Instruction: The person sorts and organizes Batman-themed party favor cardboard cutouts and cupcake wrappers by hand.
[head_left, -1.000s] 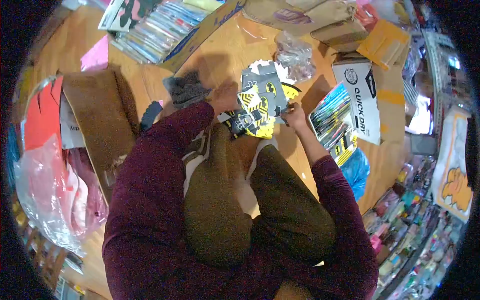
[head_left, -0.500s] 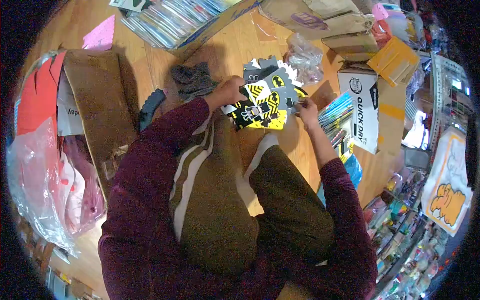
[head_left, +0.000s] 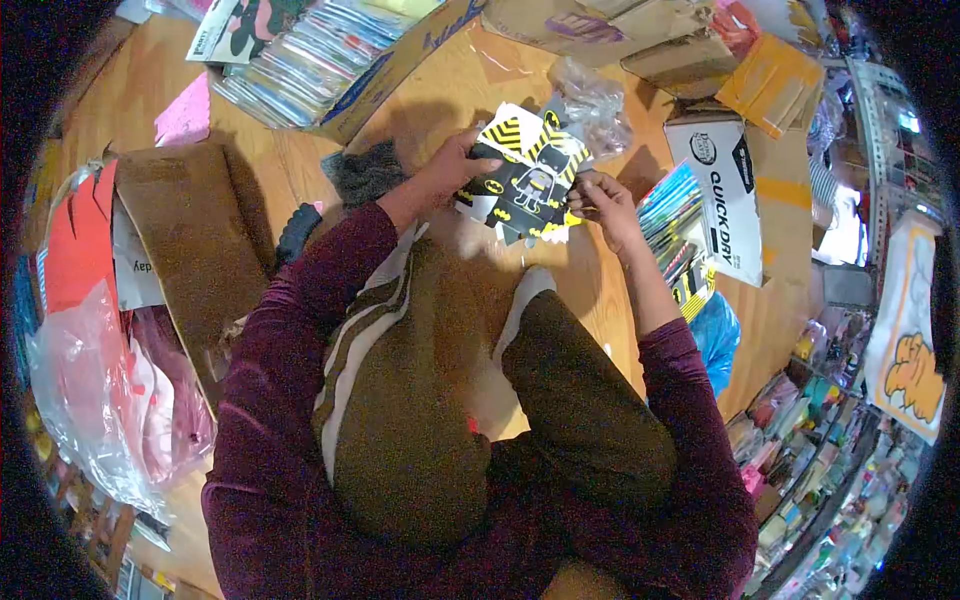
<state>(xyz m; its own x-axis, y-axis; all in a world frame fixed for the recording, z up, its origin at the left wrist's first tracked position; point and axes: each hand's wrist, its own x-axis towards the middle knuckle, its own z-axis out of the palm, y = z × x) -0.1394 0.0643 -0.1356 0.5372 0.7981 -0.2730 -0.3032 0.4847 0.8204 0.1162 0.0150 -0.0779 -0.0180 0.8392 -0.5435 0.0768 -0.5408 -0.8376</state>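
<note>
Several black, yellow, white and grey cut-out pieces with bat emblems and a caped figure [head_left: 535,185] are held up above the wooden floor in front of my knees. My left hand [head_left: 452,168] is closed on their left edge, with the thumb over the front. At the right edge, my right hand [head_left: 600,200] pinches the pieces between bent fingers. Crumpled clear plastic [head_left: 597,105] lies just behind them. A dark grey cloth-like item [head_left: 366,172] rests on the floor to the left of my left hand.
A box of packed flat items [head_left: 330,60] stands at the back left. On the left is a brown carton [head_left: 180,250] beside clear plastic bags [head_left: 90,380]. A white QUICK DRY panel [head_left: 720,200] and upright packets [head_left: 668,215] are on the right. Shelves of small goods stand far right.
The caped figure now shows larger at the front of the pieces, and the grey piece on the right is less visible. My right hand has moved slightly left. The whole view has shifted a little.
</note>
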